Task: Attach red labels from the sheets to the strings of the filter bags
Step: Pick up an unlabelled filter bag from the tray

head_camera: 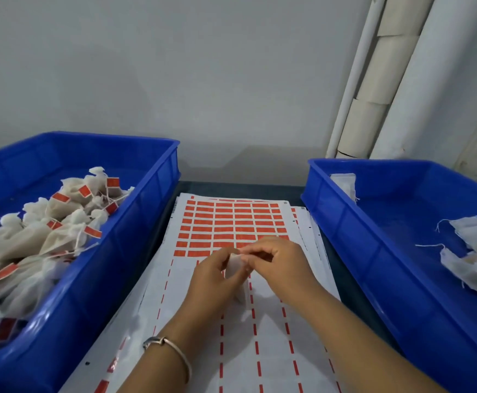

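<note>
A gray wall [175, 66] stands far past both hands. Fat white pipes [387, 80] lean against it, up past the right hand.

Out to the side of the left hand is a big blue bin [146, 199]. It is heaped with white filter bags [33, 242], and red labels [60, 197] are stuck on their strings. Out to the side of the right hand is another blue bin [345, 222]. It has only a few plain bags [472, 236] in it, and their loose white strings [430, 245] have no labels.

Under both hands, between the two bins, lies a stack of white label sheets [274, 321]. The part of the top sheet just past the fingers has rows of red labels [231, 222] on it. The part under the hands and arms has only thin red dashes [255, 347] left on it.

The left hand [211, 279] and the right hand [280, 262] meet over the middle of the sheet. Between them is one small white filter bag [236, 270]. The left hand's fingers curl around the bag and hold it up off the sheet. The right hand's fingers and thumb are bent and pinch at the top of the bag, right where the hands touch. I cannot tell if a label or a string is in that pinch, because it is too small and blurry.

A thin silver bracelet [175, 350] goes around the left wrist.
</note>
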### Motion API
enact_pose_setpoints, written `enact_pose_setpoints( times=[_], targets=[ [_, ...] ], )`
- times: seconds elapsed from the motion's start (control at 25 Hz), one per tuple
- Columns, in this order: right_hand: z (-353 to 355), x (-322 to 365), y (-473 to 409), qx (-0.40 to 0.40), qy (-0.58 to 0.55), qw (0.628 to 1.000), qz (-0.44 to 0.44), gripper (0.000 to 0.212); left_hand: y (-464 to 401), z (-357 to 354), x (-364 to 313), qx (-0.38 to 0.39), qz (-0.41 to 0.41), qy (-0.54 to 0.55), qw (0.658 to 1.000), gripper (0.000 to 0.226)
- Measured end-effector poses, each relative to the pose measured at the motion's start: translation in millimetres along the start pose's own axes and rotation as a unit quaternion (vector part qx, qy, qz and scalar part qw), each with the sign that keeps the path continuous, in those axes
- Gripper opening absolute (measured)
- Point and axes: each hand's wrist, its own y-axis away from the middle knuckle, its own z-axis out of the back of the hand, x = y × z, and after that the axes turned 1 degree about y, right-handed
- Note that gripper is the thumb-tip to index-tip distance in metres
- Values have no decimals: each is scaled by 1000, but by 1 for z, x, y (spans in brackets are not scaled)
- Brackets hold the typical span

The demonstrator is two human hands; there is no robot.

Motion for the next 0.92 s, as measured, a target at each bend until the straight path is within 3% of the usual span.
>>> enact_pose_setpoints(
  times=[0.36,0.64,0.8,0.92],
  targets=[
    [1,-24,12,14,-13,1000,16,16,2,-1,1,35,12,59,998,10],
    [8,-29,20,5,-187,982,-9,21,11,5,-7,85,12,88,992,24],
    [14,-31,18,62,-204,974,-74,36,12,4,-10,88,24,68,994,7],
    [16,-33,17,110,-202,969,-91,41,14,4,-11,69,34,101,992,5]
  ],
)
